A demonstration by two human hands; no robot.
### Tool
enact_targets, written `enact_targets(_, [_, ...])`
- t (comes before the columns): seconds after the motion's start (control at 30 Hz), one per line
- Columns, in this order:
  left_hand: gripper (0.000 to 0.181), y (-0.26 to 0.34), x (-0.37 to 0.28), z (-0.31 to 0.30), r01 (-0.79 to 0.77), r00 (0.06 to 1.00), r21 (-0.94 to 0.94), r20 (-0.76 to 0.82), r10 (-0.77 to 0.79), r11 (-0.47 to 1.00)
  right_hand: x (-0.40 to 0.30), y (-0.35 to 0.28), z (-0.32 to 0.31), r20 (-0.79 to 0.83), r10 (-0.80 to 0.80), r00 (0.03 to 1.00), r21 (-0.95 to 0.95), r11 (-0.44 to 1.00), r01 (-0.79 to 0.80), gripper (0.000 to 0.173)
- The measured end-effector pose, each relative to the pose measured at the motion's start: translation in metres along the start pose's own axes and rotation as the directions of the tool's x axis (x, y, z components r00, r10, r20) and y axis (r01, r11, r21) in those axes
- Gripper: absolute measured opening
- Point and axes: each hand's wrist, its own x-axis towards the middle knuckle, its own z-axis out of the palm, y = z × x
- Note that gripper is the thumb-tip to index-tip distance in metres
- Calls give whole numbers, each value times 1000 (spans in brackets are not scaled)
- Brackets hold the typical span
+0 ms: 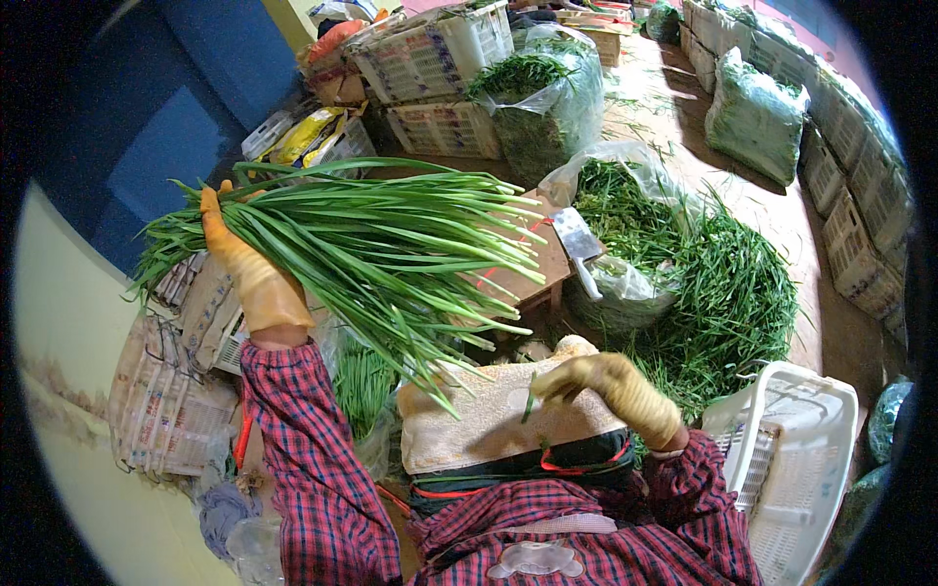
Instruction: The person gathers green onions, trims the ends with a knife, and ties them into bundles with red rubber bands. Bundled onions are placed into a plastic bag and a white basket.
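My left hand (pixel 234 256), in an orange-tan rubber glove, grips a large bundle of Chinese chives (pixel 381 234) near its leafy end. The pale stem ends fan out to the right, over a low wooden table (pixel 531 275). My right hand (pixel 612 388), in a worn yellowish glove, hovers with curled fingers above a beige towel (pixel 476 425) across my lap. A short green leaf piece (pixel 529 399) shows at its fingertips; whether it is pinched or loose I cannot tell. A cleaver (pixel 575 234) lies at the table's right edge, its pale handle sticking out towards me.
Beyond the cleaver, an open plastic bag (pixel 623 289) and a heap of leaf trimmings (pixel 733 293) cover the floor. A white plastic crate (pixel 799 469) stands at my right. More chives (pixel 363 388) lie by my left knee. Stacked crates (pixel 440 62) and stuffed bags (pixel 758 121) line the room.
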Motion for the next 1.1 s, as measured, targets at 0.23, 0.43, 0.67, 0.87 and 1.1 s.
enact_targets(0.23, [34,-10,-45,39,-55,994,5,-93,56,998,44,-28,62,-226,-190,955,-206,968,144,40])
enact_targets(0.43, [37,-29,-62,48,-31,997,81,-70,37,996,89,5,80,-459,-182,870,218,926,309,23])
enact_targets(0.67, [37,-23,-40,26,54,993,15,-102,-52,998,9,4,31,-106,-232,967,451,855,255,17])
enact_targets(0.87, [34,-24,-19,13,38,996,34,-85,-35,999,-33,27,-25,-211,176,962,-71,978,-194,18])
enact_targets(1.1, [38,-11,-39,38,-48,995,21,-91,50,999,-20,4,-1,123,15,992,27,999,-18,25])
